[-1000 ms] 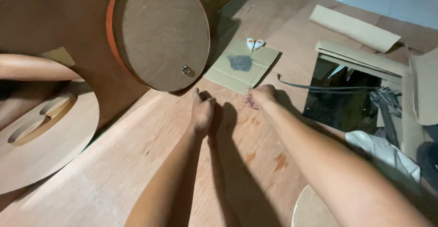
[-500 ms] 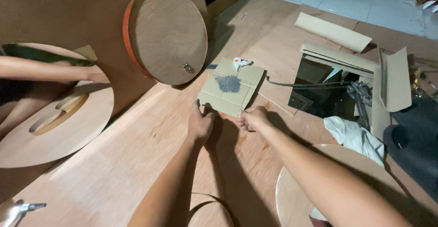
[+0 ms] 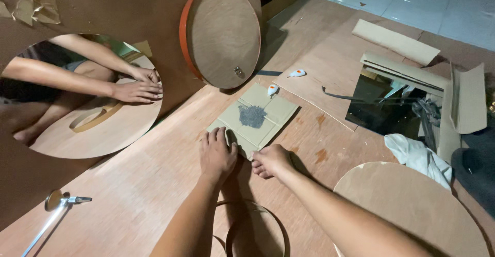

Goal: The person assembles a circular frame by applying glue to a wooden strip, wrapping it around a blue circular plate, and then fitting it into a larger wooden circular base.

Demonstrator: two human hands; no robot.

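On the plywood floor, both hands meet the near edge of a square cardboard piece bearing a grey smudge at its centre. Left hand: flat, fingers spread open, fingertips resting on the cardboard's near corner. Right hand: fingers curled loosely, knuckles down, touching the cardboard's edge; whether it grips anything cannot be told. Just beyond the cardboard leans a round wooden disc with an orange rim. At left, a round mirror reflects the arms. At right lie a second wooden disc, a white cloth and a dark rectangular mirror pane.
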